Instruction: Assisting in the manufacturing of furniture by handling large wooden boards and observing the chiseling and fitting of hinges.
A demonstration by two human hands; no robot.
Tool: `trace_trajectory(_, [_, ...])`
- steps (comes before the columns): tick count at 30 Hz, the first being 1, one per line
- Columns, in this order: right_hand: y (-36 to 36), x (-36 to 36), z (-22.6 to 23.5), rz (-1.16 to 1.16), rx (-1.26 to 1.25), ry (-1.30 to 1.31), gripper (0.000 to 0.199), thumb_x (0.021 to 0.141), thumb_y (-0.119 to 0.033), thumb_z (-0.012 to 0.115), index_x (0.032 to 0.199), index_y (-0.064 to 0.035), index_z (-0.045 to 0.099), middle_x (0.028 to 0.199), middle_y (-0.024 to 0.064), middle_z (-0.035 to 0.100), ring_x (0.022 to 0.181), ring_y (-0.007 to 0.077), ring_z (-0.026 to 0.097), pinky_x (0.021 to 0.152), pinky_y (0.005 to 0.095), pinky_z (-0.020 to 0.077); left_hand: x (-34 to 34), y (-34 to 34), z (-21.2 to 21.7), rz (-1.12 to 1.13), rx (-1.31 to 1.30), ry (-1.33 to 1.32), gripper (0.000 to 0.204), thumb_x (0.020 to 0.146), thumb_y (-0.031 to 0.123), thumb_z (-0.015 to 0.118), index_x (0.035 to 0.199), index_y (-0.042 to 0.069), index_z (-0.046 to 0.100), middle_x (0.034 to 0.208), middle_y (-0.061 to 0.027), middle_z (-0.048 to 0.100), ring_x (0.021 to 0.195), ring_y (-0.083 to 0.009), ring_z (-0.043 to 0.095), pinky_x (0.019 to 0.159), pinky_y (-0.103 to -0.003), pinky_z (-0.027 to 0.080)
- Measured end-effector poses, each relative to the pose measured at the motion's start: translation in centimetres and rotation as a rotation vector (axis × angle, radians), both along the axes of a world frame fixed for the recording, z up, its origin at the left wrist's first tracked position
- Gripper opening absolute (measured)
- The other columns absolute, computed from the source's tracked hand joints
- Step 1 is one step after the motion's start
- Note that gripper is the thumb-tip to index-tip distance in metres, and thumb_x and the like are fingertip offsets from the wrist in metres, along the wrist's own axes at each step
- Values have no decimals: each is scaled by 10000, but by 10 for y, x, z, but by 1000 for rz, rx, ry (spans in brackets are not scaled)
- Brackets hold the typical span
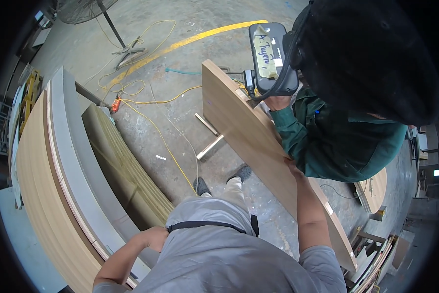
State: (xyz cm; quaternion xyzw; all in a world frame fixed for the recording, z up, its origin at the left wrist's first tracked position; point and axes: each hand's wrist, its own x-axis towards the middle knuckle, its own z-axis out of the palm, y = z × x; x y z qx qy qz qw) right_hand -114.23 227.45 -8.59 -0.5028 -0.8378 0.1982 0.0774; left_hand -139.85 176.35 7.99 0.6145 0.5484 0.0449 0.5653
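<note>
A long wood-grain panel (261,146) stands on its edge, slanting across the floor to my right. My right arm reaches out to its top edge. There my right hand (290,165) touches or lies close to the panel, its fingers hidden near a co-worker's green sleeve. My left hand (157,238) rests bent against my hip beside the black waist strap (207,224); its fingers are turned out of sight. The co-worker (346,141), in a dark cap and green shirt, leans over the panel's far side, with one hand (278,102) by the top edge.
A curved stack of wood-grain and grey panels (73,161) stands left, beside ribbed yellowish pieces (126,166). Yellow cable (151,122) trails over the floor to an orange connector (116,105). Wooden strips (209,147) lie at the panel's foot. A fan stand (126,50) is farther back.
</note>
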Motion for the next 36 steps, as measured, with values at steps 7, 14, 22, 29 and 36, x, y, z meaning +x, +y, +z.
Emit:
trace_trajectory(7, [4,-5,6,-20,-148,-79,661,670,-351,724,1211,-69,469,1164,163,527,1094,310,488,950,351,364,-2,-5,-7,7,-13,2,335,643,361,639,794,63,627,811,-204,615,778,-417,568,638,-469,467])
trace_trajectory(14, [-25,-12,52,27,-120,-304,582,675,-417,704,1124,-104,503,1006,134,618,940,336,580,809,412,452,3,-32,-25,-7,-34,28,337,647,359,635,804,62,630,838,-205,618,796,-417,569,647,-468,468])
trace_trajectory(22, [-57,7,47,-16,-20,-259,448,667,-406,693,937,-88,528,889,126,637,850,317,617,730,426,485,21,-61,-42,31,38,54,292,649,346,627,758,76,637,776,-182,626,744,-388,593,627,-449,485])
trace_trajectory(29, [-68,16,46,-21,-10,-291,476,675,-417,686,971,-78,530,957,160,628,879,340,612,750,439,484,33,-67,-45,3,57,64,295,625,344,637,725,67,634,768,-187,623,739,-393,589,621,-453,481])
trace_trajectory(36, [-70,19,45,-16,1,-270,471,679,-413,687,960,-72,526,946,161,629,883,340,610,749,443,485,39,-65,-44,-27,65,85,297,622,350,641,716,68,631,763,-185,621,736,-399,583,619,-463,473])
